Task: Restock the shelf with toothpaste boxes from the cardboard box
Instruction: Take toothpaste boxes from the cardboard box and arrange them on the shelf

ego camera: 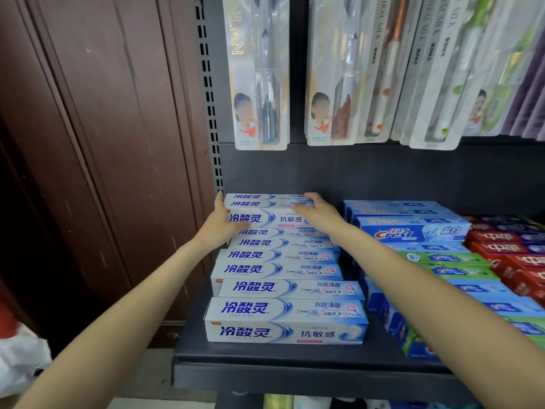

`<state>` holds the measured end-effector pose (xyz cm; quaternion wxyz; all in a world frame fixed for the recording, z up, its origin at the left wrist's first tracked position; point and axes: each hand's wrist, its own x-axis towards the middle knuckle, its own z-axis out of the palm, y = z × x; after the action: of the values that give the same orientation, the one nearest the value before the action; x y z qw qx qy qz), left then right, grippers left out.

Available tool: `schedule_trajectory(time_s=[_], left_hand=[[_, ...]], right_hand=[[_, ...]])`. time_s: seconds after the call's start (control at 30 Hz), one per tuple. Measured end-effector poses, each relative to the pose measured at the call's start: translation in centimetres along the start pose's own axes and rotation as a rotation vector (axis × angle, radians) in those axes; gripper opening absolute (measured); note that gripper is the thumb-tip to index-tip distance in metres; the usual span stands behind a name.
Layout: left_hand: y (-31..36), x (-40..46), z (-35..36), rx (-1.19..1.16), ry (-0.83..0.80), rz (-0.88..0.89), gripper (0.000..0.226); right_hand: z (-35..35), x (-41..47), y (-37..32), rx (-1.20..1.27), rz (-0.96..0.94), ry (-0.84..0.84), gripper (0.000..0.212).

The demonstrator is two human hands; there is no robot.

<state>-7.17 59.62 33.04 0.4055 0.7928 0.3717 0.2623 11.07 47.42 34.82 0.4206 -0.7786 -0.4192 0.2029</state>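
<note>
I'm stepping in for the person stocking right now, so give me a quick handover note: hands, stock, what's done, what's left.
Left hand holds the left end of the rear white-and-blue toothpaste stack; right hand lies over its right end.
Done: a row of the same white-and-blue boxes runs from the stack to the shelf's front edge. Crest boxes and red boxes sit to the right.
Left: square up the rear stack. The cardboard box is out of view, so remaining stock is unknown.

Shop: stocked shelf [295,354], toothpaste boxes [286,332], hanging toothbrush packs [259,72].
</note>
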Motion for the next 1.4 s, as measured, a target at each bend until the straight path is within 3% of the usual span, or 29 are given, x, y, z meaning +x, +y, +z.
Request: schedule_trajectory(time_s=[0.33, 0.53, 0.63, 0.83, 1.0, 1.07, 1.13, 1.4], left_hand=[[-0.9, -0.2, -0.2, 0.017, 0.016, 0.026, 0.084], [0.2, -0.9, -0.7, 0.037, -0.027, 0.038, 0.089], [1.0, -2.6, -1.0, 0.076, 0.002, 0.031, 0.093], [-1.2, -7.7, -1.9, 0.373, 0.056, 0.232, 0.061], [-0.8, -8.8, -1.3, -0.039, -0.105, -0.057, 0.076], [-0.6, -9.0, -0.7, -0.117, -0.182, -0.063, 0.072], [-0.6, -9.0, -0.2, -0.132, -0.220, -0.051, 0.051], [0.6, -9.6, -0.2, -0.152, -0.251, -0.005, 0.065]], right_hand=[[1.1, 0.3, -0.1, -0.088, -0.002, 0.043, 0.066], [-0.3, -0.5, -0.8, -0.154, -0.013, -0.080, 0.072], [-1.6, -2.1, -0.5, -0.138, -0.033, -0.051, 0.067], [-2.7, -7.1, 1.9, -0.222, -0.088, -0.048, 0.061], [-1.1, -7.3, 1.5, -0.059, 0.033, -0.136, 0.054], [-0.4, -7.0, 1.6, -0.031, 0.045, -0.129, 0.051], [0.0, -7.0, 1.5, -0.053, 0.044, -0.130, 0.048], [0.8, -7.1, 1.2, -0.182, -0.009, -0.192, 0.056]])
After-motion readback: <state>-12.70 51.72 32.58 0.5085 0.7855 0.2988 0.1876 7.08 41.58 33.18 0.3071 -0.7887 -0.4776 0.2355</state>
